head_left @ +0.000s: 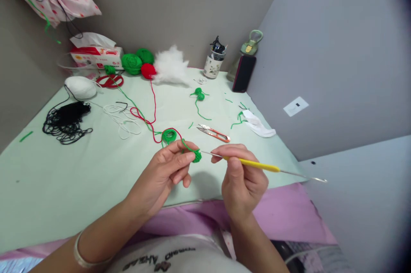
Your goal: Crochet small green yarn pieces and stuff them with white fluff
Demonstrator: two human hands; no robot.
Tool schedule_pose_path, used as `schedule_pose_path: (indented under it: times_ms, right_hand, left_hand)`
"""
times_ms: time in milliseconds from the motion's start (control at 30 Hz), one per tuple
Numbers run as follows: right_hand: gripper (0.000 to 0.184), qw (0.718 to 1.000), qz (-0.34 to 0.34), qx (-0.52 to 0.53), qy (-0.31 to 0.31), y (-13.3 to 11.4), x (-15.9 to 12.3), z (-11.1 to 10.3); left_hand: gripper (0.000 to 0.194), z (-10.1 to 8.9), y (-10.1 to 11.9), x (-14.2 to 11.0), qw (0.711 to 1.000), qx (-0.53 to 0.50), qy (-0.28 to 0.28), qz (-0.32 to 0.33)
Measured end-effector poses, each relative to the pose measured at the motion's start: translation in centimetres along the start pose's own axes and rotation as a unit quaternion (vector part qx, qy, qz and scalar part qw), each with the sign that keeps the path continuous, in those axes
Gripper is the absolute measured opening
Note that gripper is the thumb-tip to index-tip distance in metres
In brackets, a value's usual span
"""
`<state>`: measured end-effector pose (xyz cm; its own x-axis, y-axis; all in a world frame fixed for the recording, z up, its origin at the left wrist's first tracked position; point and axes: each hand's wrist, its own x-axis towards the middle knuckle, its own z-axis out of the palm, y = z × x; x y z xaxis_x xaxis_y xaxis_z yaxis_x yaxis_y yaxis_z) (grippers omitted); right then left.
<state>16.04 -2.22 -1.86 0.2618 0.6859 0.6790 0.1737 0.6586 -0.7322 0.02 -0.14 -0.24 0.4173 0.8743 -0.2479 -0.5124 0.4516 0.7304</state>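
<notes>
Between the thumb and fingers of my left hand (165,168) is a small green crochet piece (197,156), with green yarn running over the forefinger. My right hand (242,176) grips a double-ended crochet hook (260,165) by its yellow handle, in a pen-like hold. The hook's left tip is close to the green piece; whether it is in a stitch I cannot tell. Its other end sticks out to the right. Just beyond my left hand lies a coil of green yarn (169,136), with red yarn (155,110) around it. Orange-handled thread snips (214,133) lie beyond my hands.
At the back are a tissue box (99,57), green yarn balls (131,64), a red ball (148,71), white stuffing (171,65), a pen cup (212,65) and a phone (244,74) leaning on a bottle (251,46). Black yarn (67,121) lies left. Walls bound the table's back and right.
</notes>
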Motion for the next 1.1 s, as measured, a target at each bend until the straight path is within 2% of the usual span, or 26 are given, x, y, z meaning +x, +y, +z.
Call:
schedule_pose_path:
  times_ms: [867, 1100]
  right_hand:
    - [0.024, 0.999, 0.007, -0.010, -0.034, -0.25, -0.06, -0.12]
    - [0.024, 0.998, 0.004, -0.017, -0.064, -0.26, -0.05, -0.34]
  left_hand:
    - [0.009, 0.00, -0.07, 0.11, 1.000, 0.016, 0.001, 0.004]
    - [0.009, 0.07, -0.16, 0.05, 0.999, 0.041, 0.000, 0.019]
